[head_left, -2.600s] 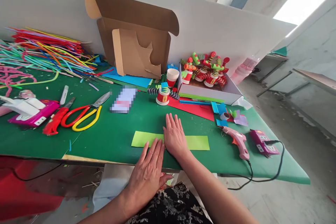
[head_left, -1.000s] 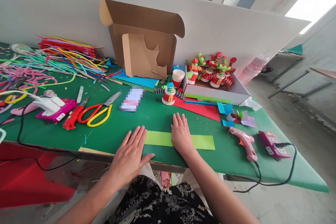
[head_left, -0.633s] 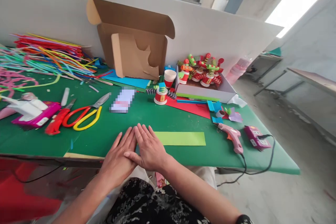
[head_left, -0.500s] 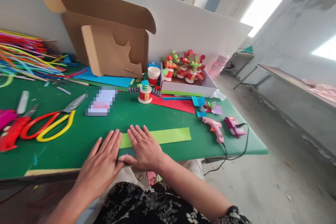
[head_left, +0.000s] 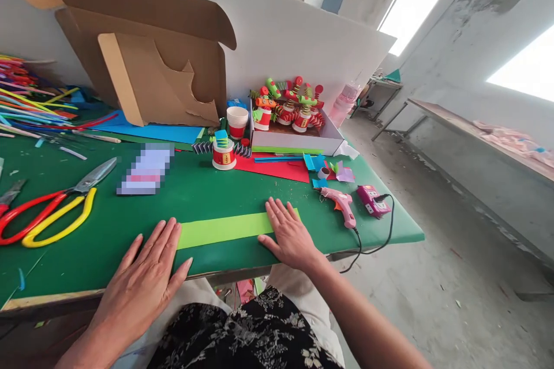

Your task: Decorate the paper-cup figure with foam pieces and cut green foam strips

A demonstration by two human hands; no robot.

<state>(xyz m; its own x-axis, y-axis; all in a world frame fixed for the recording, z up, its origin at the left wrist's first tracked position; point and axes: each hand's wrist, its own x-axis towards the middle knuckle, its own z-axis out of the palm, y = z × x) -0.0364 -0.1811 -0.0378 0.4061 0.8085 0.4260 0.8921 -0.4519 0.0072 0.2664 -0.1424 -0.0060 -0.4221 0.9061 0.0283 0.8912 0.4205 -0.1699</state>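
A light-green paper strip (head_left: 223, 230) lies flat along the near side of the green table. My left hand (head_left: 145, 271) rests flat at its left end, fingers stretched and thumb apart. On the strip's right end my right hand (head_left: 288, 233) lies flat, thumb spread to the left. Both hands are open, palms down, and cover the strip's ends. Beyond the strip stands a red-and-white paper cup figure (head_left: 224, 155) with folded dark paper arms. A pink glue gun (head_left: 341, 204) lies to the right of my right hand.
Scissors (head_left: 64, 207) with red and yellow handles lie at left, below a pixelated flat item (head_left: 146, 170). Paper cups (head_left: 238, 122) and a white box (head_left: 298, 143) of finished figures stand behind. A purple power block (head_left: 373, 202) sits at right; a cardboard box (head_left: 147, 52) is at the back.
My right hand has slid right along the green strip to its far end, uncovering the middle. My left hand stays at the left end. The view has shifted somewhat right.
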